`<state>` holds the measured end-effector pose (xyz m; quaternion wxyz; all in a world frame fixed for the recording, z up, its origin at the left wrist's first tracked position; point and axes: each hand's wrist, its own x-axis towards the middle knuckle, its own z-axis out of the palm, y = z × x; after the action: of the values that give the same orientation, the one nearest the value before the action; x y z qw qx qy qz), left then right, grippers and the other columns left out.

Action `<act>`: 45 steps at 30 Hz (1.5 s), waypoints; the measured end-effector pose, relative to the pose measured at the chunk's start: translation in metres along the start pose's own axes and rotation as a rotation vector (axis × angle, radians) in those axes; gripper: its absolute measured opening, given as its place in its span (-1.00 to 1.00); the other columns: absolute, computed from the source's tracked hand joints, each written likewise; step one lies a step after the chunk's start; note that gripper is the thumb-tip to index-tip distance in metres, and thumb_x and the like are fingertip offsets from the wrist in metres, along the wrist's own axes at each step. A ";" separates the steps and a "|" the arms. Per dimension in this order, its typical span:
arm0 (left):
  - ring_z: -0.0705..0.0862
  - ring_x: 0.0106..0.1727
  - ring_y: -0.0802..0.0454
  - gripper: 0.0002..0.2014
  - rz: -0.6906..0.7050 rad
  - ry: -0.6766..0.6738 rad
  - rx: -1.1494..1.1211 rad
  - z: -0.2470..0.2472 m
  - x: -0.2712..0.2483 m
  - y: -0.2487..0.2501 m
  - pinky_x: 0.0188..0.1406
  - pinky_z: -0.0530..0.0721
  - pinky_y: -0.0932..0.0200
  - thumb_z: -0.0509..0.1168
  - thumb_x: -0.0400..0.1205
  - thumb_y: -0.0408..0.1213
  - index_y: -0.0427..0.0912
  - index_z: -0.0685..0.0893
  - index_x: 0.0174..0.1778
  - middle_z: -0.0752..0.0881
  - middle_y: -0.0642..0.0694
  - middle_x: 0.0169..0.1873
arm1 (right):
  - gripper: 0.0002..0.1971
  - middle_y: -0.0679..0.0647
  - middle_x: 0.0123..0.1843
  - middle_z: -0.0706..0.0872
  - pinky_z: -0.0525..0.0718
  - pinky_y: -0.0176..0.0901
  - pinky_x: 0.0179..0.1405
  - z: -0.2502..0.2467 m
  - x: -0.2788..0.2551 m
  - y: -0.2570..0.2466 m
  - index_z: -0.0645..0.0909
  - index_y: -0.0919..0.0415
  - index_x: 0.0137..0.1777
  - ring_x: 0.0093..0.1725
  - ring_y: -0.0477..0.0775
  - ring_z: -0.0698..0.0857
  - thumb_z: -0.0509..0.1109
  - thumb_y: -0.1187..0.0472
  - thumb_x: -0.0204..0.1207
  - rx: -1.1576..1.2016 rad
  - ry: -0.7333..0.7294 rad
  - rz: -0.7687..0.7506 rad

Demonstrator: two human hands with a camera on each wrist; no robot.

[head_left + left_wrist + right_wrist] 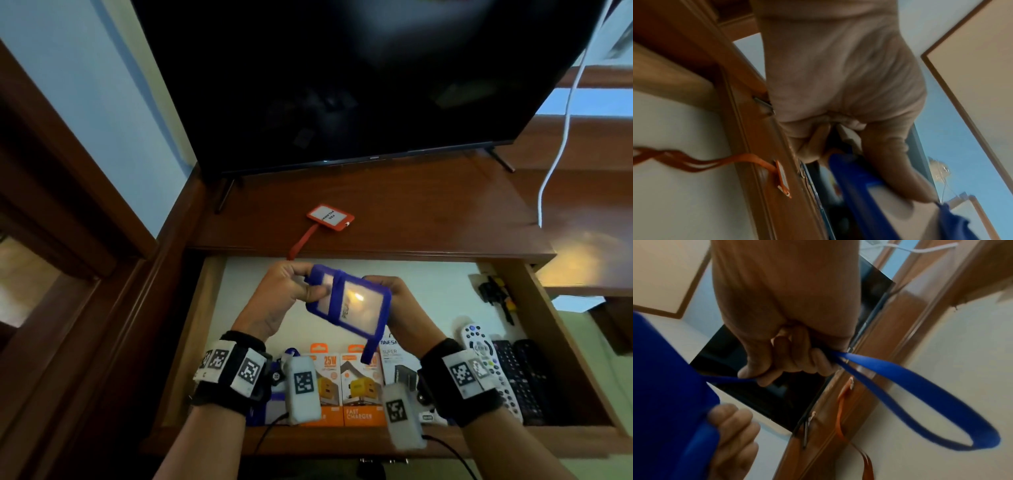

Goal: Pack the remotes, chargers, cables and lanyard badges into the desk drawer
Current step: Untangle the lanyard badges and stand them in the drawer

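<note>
Both hands hold a blue lanyard badge (349, 301) above the open drawer (428, 284). My left hand (294, 291) grips the badge's left edge, thumb on its clear front. My right hand (397, 301) holds its right side and pinches the blue strap (910, 394), which is wound across the badge and hangs in a loop. An orange lanyard badge (330, 217) lies on the desk top, its strap (301, 243) trailing over the edge into the drawer. Orange charger boxes (346, 387), a white remote (486, 363) and black remotes (524, 377) lie in the drawer.
A large dark TV (359, 75) stands at the back of the wooden desk (428, 212). A white cable (561, 130) hangs down at the right. A grey charger box (397, 363) and dark cables (496, 291) lie in the drawer's right part.
</note>
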<state>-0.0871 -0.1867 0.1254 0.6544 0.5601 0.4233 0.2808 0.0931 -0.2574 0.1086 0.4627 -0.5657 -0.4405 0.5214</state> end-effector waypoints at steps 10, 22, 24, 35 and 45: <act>0.75 -0.07 0.04 -0.89 -0.013 0.544 -0.089 0.018 0.009 -0.018 -0.17 0.64 0.21 0.43 0.55 -0.32 0.01 0.71 -0.17 0.78 -0.03 -0.16 | -0.72 -0.03 -0.53 0.38 0.28 -0.33 -0.56 0.032 0.003 0.013 0.58 0.23 -0.28 -0.57 -0.13 0.27 0.22 0.27 0.68 -0.158 -0.096 0.088; 0.69 -0.06 0.04 -0.92 -0.077 0.035 0.735 -0.014 -0.001 -0.017 -0.04 0.63 0.09 0.54 0.44 -0.25 -0.06 0.76 -0.26 0.73 0.02 -0.21 | -0.76 -0.20 -0.64 0.53 0.36 -0.49 -0.53 0.015 0.019 -0.009 0.63 0.21 -0.34 -0.60 -0.26 0.46 0.37 0.31 0.58 -0.550 -0.219 -0.042; 0.68 -0.01 0.05 -0.87 -0.097 -0.055 0.609 -0.018 -0.006 -0.011 -0.06 0.60 0.17 0.52 0.44 -0.36 -0.04 0.74 -0.30 0.74 0.00 -0.20 | -0.78 -0.15 -0.64 0.50 0.35 -0.45 -0.53 0.013 0.019 -0.006 0.65 0.23 -0.32 -0.60 -0.22 0.40 0.37 0.31 0.58 -0.427 -0.198 -0.029; 0.71 0.08 -0.13 -0.84 0.036 0.074 -0.199 -0.015 -0.002 -0.035 0.01 0.69 0.09 0.25 0.59 -0.54 -0.31 0.68 0.03 0.74 -0.26 0.00 | -0.65 -0.22 -0.39 0.73 0.62 -0.52 -0.35 0.038 0.014 0.017 0.51 0.10 -0.11 -0.35 -0.39 0.71 0.18 0.61 0.58 0.011 -0.101 0.000; 0.73 0.11 -0.09 -0.83 0.003 0.189 -0.316 -0.040 0.006 -0.048 0.04 0.69 0.15 0.27 0.57 -0.53 -0.28 0.70 0.00 0.78 -0.24 -0.01 | -0.88 -0.04 -0.46 0.55 0.50 -0.11 -0.34 0.061 0.043 0.021 0.54 0.07 -0.30 -0.45 -0.05 0.50 0.43 0.24 0.37 -0.034 -0.256 0.066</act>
<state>-0.1243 -0.1722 0.0763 0.6911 0.4220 0.4327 0.3962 0.0352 -0.2155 0.0784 0.3757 -0.5163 -0.4860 0.5968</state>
